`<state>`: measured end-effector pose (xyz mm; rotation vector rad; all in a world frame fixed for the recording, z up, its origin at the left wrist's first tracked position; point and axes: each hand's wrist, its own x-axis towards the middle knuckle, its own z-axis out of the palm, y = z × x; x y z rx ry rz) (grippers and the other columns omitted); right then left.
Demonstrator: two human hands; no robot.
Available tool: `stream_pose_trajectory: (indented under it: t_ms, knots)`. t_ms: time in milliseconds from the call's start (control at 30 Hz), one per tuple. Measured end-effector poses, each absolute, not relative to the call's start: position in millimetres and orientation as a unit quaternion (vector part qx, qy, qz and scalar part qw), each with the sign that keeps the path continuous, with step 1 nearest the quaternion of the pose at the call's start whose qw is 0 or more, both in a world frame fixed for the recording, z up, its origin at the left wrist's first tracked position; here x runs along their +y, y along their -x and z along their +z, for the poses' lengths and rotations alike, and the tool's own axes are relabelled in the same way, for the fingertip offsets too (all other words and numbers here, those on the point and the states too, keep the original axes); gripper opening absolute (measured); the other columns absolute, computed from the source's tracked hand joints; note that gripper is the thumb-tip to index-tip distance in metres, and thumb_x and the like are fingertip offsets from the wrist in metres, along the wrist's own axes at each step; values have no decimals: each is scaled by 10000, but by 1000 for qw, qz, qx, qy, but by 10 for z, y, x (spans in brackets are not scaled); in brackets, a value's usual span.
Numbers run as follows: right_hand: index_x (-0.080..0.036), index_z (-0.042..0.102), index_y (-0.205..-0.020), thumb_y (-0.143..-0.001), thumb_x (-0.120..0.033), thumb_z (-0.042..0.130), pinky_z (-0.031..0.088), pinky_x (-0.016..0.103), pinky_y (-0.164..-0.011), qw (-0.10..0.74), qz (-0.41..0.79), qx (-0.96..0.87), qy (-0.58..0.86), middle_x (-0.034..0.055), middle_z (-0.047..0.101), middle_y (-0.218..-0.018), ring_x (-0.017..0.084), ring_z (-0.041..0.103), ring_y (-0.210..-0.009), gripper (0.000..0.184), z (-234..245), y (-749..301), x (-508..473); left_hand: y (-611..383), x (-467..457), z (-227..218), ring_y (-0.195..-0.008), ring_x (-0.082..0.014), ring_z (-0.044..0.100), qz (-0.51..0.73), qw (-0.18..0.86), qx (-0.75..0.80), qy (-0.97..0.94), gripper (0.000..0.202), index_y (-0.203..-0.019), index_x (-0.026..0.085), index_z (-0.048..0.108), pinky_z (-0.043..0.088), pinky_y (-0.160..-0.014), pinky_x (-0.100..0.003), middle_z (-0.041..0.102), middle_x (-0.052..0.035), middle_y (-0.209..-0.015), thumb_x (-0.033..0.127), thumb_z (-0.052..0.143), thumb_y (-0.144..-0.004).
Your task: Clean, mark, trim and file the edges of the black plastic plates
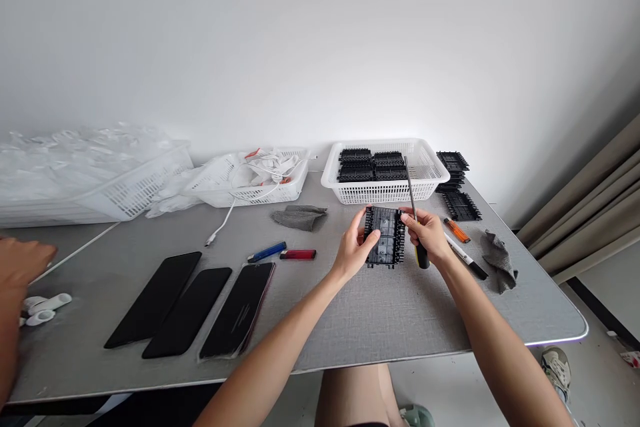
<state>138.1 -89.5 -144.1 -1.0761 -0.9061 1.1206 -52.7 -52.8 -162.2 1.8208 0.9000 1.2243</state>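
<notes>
My left hand point(355, 247) is closed on a black plastic plate with toothed side edges point(385, 235), thumb across its face. The plate is held up above the table, its face toward me. In my right hand point(426, 232) is a screwdriver point(423, 255) with a black and yellow handle, its long shaft pointing up. The right fingertips also touch the plate's right edge. Behind the hands, a white basket point(385, 192) holds several similar black plates point(373, 167). More plates lie in a stack point(461, 205) to the basket's right.
An orange lighter point(457, 230), a marker point(467, 260) and a grey cloth point(500, 260) lie at right. Leftward are blue point(267, 251) and red lighters point(298, 254), another cloth point(300, 217), three phone-like slabs point(187, 312), a cable basket point(250, 195) and another person's hand point(25, 259).
</notes>
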Motion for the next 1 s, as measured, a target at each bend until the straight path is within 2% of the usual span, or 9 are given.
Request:
stream_pose_trajectory:
  t_ms: [167,400,567,633,700,767,833,933,1000]
  knots:
    - [-138,695,-1012,-635,-462,823,241,222,-392,637,473,-385,471,-106,366,-505,50,267,-430,514,-1436,-1350,-899,527,-581,-1542,-594,-165,622,466,418,337,-703,591,-1397,252,483,560,-565,-310,667,-22,-749,516,598,-881]
    - [-140,695,-985,-612,-474,831,233,229,-393,656,445,-368,487,-87,416,-522,52,282,-431,519,-1459,-1325,-886,494,-596,-1570,-588,-166,601,487,393,350,-697,634,-1439,269,434,557,-582,-321,647,-16,-745,535,587,-884]
    - [-142,690,-986,-629,-480,809,254,233,-388,658,422,-375,498,-72,452,-537,58,301,-429,506,-1475,-1321,-878,492,-577,-1587,-521,-121,531,493,363,361,-703,629,-1453,244,414,495,-509,-253,569,21,-691,499,575,-902]
    - [-144,692,-996,-638,-485,799,255,236,-386,656,414,-383,501,-61,483,-556,61,309,-429,506,-1479,-1325,-875,498,-572,-1586,-491,-90,491,495,342,368,-709,600,-1442,253,432,450,-468,-223,576,14,-752,467,584,-903]
    - [-147,697,-1000,-641,-495,794,251,239,-386,654,407,-389,505,-44,527,-589,58,311,-427,509,-1482,-1325,-874,500,-573,-1589,-516,-81,520,493,335,369,-713,583,-1446,266,422,460,-477,-219,627,-27,-912,440,576,-911]
    - [-152,703,-993,-639,-500,798,256,242,-392,651,398,-397,510,-25,572,-630,55,312,-427,506,-1484,-1320,-877,497,-577,-1598,-628,-112,612,491,326,365,-721,570,-1463,268,384,527,-565,-251,646,-76,-1092,394,546,-931]
    - [-155,708,-985,-642,-497,803,266,244,-403,646,386,-411,514,-6,609,-678,55,325,-435,493,-1486,-1308,-884,492,-582,-1610,-887,-179,679,494,289,361,-736,557,-1477,258,352,576,-765,-326,619,-111,-1254,314,508,-945]
    - [-165,704,-1040,-699,-494,768,273,239,-420,630,368,-452,513,17,630,-763,61,348,-462,478,-1488,-1287,-899,485,-592,-1621,-1257,-236,558,485,224,349,-770,528,-1457,244,385,477,-1044,-427,555,-112,-1396,186,445,-935]
    - [-183,697,-1112,-760,-501,711,274,237,-430,611,352,-489,514,18,623,-798,66,346,-480,475,-1488,-1278,-910,482,-602,-1619,-1287,-230,537,469,210,345,-785,505,-1417,243,442,447,-1082,-446,580,-97,-1371,138,411,-924]
